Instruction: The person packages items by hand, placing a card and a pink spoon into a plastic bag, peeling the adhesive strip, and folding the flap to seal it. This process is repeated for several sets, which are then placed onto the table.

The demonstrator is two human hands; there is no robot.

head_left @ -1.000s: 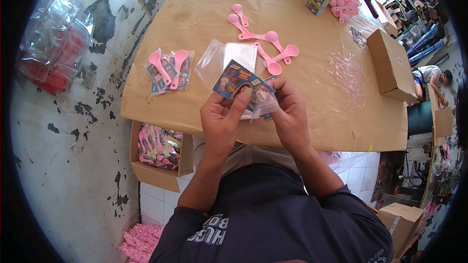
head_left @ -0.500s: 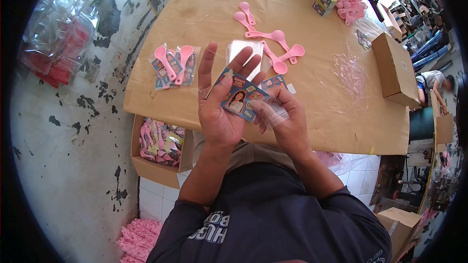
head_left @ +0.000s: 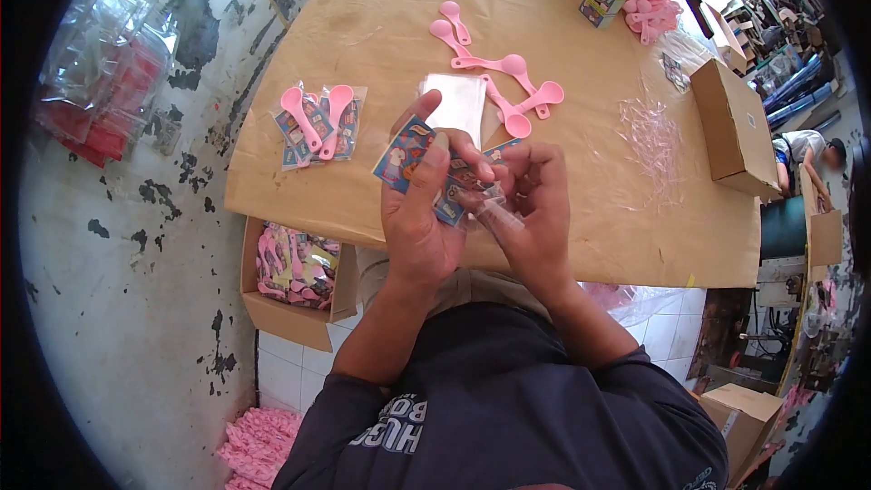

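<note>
My left hand [head_left: 425,218] has its thumb and fingers closed on a blue printed card [head_left: 399,161]. My right hand [head_left: 535,218] pinches a clear plastic bag [head_left: 494,215] against the lower end of the card, and how far the card is inside the bag is unclear. Beyond my hands lies a stack of clear bags [head_left: 456,104] on the brown table [head_left: 363,54]. Several pink spoons [head_left: 514,66] form a loose line behind it. To the left, two pink spoons [head_left: 337,113] rest on packed bags with blue cards [head_left: 290,141].
An open carton [head_left: 288,319] of packed spoons stands below the table's left edge. On the right are plastic strips [head_left: 651,145], a cardboard box [head_left: 733,132], a small printed box [head_left: 601,4] and a pink spoon pile [head_left: 650,9]. A person [head_left: 806,150] is at far right.
My left fingers have curled in around the card, which has turned and now shows differently. My right hand has shifted closer, with its fingers bent near the bag.
</note>
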